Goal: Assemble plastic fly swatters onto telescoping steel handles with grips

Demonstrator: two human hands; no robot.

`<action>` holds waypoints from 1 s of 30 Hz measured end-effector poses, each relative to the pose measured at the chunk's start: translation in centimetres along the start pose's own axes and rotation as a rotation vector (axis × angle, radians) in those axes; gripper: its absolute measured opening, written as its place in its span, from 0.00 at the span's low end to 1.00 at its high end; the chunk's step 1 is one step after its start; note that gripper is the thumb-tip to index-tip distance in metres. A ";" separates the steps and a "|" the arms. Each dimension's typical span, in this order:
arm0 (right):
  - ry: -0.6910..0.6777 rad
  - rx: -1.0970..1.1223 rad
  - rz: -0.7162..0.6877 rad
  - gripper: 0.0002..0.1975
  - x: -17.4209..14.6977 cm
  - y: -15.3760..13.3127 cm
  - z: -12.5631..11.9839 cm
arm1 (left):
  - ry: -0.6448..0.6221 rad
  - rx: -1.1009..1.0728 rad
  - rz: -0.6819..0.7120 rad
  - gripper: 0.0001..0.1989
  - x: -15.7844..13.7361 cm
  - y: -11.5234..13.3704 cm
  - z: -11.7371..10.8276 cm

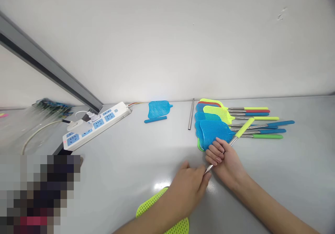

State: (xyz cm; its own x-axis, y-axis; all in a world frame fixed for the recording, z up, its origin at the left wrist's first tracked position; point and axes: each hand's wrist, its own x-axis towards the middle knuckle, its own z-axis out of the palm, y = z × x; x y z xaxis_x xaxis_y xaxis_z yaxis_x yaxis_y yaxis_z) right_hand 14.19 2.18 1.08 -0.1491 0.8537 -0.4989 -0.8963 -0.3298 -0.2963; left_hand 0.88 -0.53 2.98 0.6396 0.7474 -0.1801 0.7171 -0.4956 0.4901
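A fly swatter's metal rod [209, 168] with a yellow-green handle [245, 127] slants across both my hands. My left hand [190, 181] is closed around the rod's lower part. My right hand [222, 157] wraps its fingers around the rod just below the handle. Under my left forearm shows a perforated yellow-green swatter head [150, 202]; my hand and arm hide whether it joins the rod. Just behind my right hand lies a pile of fly swatters with blue heads [216, 132] and yellow-green heads [218, 113], their handles pointing right.
A loose blue swatter head [158, 109] and a blue handle [155, 119] lie near the wall. A separate metal rod [191, 114] stands between them and the pile. At left are a power strip [98, 125] with plugs and cables, and a clear plastic bag [39, 122].
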 end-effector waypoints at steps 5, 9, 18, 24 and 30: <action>-0.006 -0.026 0.033 0.18 0.1 -0.1 0.0 | -0.011 -0.013 0.023 0.15 -0.2 0.0 -0.2; -0.013 -0.030 0.055 0.18 0.1 -0.2 -0.1 | -0.029 -0.021 0.037 0.15 -0.2 0.0 -0.1; -0.017 -0.050 0.057 0.19 0.2 -0.2 -0.2 | -0.014 -0.003 0.034 0.16 -0.2 -0.2 0.2; 0.001 -0.019 0.039 0.18 0.1 -0.2 0.0 | -0.022 -0.031 0.000 0.16 -0.1 -0.1 -0.1; 0.002 -0.027 -0.015 0.18 0.0 0.0 -0.1 | -0.012 -0.061 -0.035 0.17 0.1 0.1 -0.3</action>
State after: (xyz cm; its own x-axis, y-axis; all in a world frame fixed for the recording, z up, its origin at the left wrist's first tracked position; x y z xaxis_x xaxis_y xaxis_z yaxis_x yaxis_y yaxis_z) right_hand 14.20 2.19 1.01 -0.1354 0.8578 -0.4959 -0.8869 -0.3280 -0.3253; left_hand 0.91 -0.39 3.27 0.6178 0.7582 -0.2083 0.7213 -0.4410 0.5341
